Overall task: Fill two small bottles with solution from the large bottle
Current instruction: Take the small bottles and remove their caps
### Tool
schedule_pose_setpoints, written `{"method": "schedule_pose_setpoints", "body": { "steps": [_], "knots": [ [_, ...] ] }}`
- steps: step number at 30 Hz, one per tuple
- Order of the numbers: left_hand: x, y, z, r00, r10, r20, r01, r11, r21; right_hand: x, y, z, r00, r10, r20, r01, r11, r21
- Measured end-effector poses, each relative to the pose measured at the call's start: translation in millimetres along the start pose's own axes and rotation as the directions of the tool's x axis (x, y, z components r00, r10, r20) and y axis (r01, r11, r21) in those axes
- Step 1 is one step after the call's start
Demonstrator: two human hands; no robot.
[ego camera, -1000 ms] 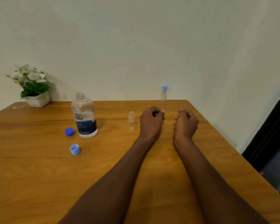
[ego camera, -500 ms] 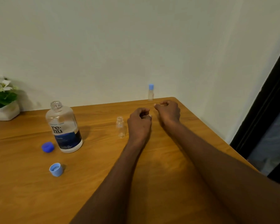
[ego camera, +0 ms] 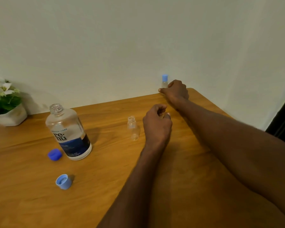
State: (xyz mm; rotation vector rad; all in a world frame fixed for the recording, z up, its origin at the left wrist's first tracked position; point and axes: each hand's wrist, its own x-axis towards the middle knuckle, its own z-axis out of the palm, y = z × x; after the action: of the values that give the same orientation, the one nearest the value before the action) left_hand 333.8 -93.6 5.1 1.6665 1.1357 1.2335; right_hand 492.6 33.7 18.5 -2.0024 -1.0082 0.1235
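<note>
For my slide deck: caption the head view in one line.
Right hand reaches the capped small bottle at the table's far edge; left hand hovers curled beside the open one.

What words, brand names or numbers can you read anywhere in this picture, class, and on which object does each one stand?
"re-nu": large letters, split over two lines, on the large bottle.
Small line of print above it on the same label: too small to read for certain.
Fine print on the label's dark blue band: too blurred to read.
No readable text anywhere else.
</note>
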Motion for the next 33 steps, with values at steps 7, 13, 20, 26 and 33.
{"method": "schedule_pose_setpoints", "body": {
  "steps": [7,13,20,26,33],
  "knots": [
    [1,0,-1,1.0,0.017,-0.023,-0.018,1.0,-0.019,-24,7,-18,0.997,0.037,0.061,-0.059,0.903,0.425],
    [-9,10,-2,0.999,0.031,-0.029,-0.032,0.999,-0.037,-113,23,-86,0.968,0.064,0.243,-0.219,0.684,0.696],
    [-58,36,-15,0.986,-0.138,0.098,0.169,0.853,-0.494,-186,50,-143,0.87,-0.124,0.477,-0.329,0.575,0.749],
    [-89,32,-27,0.948,-0.237,0.211,0.317,0.697,-0.643,-201,53,-148,0.8,-0.223,0.557,-0.291,0.668,0.685],
    [-75,36,-35,0.931,-0.288,0.223,0.351,0.553,-0.756,-204,45,-149,0.761,-0.269,0.591,-0.209,0.76,0.615]
  ]
}}
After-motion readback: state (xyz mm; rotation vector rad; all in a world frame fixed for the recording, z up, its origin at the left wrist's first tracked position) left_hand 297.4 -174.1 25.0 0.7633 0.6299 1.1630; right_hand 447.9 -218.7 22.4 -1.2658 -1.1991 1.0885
